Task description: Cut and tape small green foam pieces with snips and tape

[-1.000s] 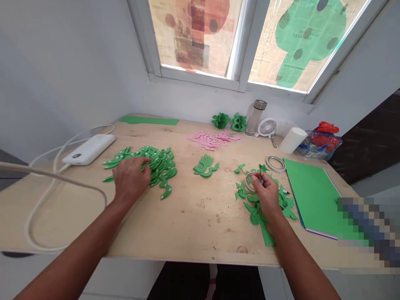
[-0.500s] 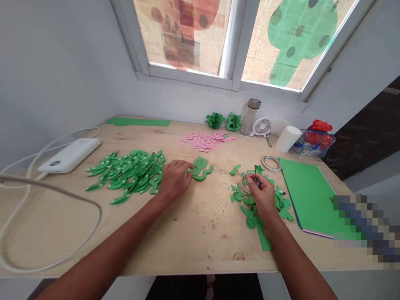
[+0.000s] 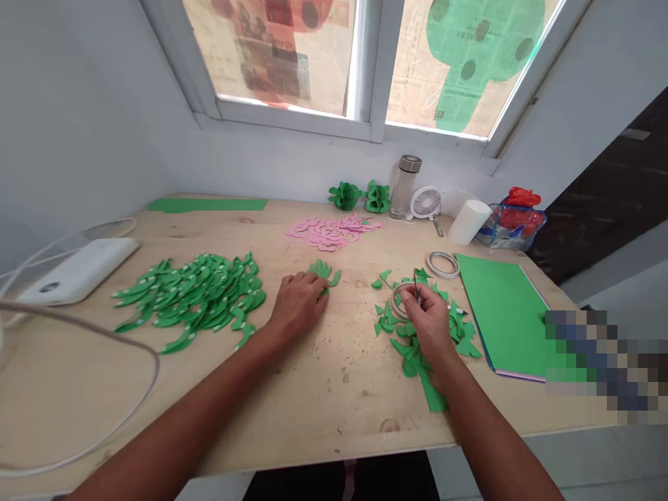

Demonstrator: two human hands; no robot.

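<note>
My left hand (image 3: 298, 304) is on the table with its fingers curled over the near side of a green paper cutout (image 3: 322, 270) with rounded lobes; the fingertips are partly hidden. To its left lies a heap of curved green paper pieces (image 3: 203, 289) with small white patches on them. My right hand (image 3: 428, 321) is closed over green paper scraps (image 3: 412, 346). It holds a roll of tape (image 3: 397, 306), and a thin dark tool, apparently scissors, points up from its fingers (image 3: 416, 277).
Pink paper cutouts (image 3: 328, 233) lie farther back, before two green paper balls (image 3: 344, 196). A glass bottle (image 3: 404, 188), small fan (image 3: 425, 202) and white roll (image 3: 470, 221) stand right of them. Another tape roll (image 3: 442, 264) adjoins green sheets (image 3: 506, 313). A white cable (image 3: 151, 390) loops at left.
My left hand has moved farther over the green cutout and now covers part of it. My right hand keeps its hold above the scraps. The whole view has shifted slightly.
</note>
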